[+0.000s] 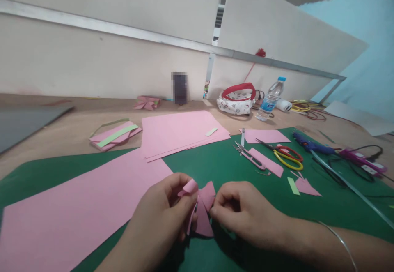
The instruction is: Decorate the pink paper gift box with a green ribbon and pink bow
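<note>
Over the flat green mat (203, 163), the left hand (168, 214) pinched a pink, flared-petal paper flower (203, 216) while the right hand (248, 211) clamped its edge; uneven tugging could have torn it.

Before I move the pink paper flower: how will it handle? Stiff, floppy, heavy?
The pink paper flower is probably light: it looks like only thin petals. Likely stiff enough to keep its shape, since one upper petal juts out beyond the left hand without sagging. Probably easy to crease: the curled petal looks thin, so a hard grip might flatten it.
</note>
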Action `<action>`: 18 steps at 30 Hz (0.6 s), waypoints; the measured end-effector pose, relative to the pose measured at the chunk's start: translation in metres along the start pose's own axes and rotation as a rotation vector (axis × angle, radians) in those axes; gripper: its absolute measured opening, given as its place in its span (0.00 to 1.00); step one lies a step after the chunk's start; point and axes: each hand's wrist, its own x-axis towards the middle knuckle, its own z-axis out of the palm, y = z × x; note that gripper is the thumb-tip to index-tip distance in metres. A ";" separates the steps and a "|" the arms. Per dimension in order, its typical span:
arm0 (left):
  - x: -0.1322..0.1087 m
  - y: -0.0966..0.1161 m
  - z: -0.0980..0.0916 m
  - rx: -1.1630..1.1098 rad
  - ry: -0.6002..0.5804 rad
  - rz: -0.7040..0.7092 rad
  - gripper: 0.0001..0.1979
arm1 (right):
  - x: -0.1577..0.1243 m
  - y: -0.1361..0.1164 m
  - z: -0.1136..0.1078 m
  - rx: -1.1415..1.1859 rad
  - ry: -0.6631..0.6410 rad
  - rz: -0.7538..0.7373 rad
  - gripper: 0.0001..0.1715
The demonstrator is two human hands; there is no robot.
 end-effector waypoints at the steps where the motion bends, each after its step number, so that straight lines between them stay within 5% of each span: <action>1: 0.000 0.001 0.000 0.000 0.010 -0.007 0.14 | 0.000 0.000 0.000 0.018 -0.009 0.011 0.07; 11: -0.001 0.005 -0.001 -0.029 -0.005 0.011 0.14 | 0.000 -0.003 0.001 0.107 0.015 0.058 0.09; 15: 0.000 0.000 0.000 -0.034 0.001 -0.004 0.11 | -0.003 -0.004 -0.004 -0.085 0.046 -0.104 0.09; 18: 0.003 -0.003 -0.001 -0.048 0.005 -0.015 0.10 | -0.007 -0.001 -0.003 -0.333 0.318 -0.410 0.13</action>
